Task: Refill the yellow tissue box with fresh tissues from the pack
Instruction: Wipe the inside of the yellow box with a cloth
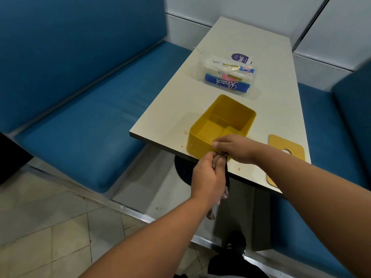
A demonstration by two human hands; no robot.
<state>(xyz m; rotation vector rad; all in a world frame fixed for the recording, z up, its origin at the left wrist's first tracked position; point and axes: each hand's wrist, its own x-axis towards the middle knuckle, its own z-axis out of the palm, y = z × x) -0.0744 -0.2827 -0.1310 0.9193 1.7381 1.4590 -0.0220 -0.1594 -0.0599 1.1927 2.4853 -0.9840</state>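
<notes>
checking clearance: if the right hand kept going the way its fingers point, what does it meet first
Probably the yellow tissue box: the right hand points left along its near rim, so the near wall comes first, though depth is unclear.

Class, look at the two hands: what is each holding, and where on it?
The right hand grips the near rim of the yellow box. The left hand pinches a crumpled cloth or tissue by its top end; the rest hangs below the table edge.

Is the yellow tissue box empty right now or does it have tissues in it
Empty. The yellow tissue box is open on top, its bare floor shows, and its lid lies beside it on the table.
</notes>
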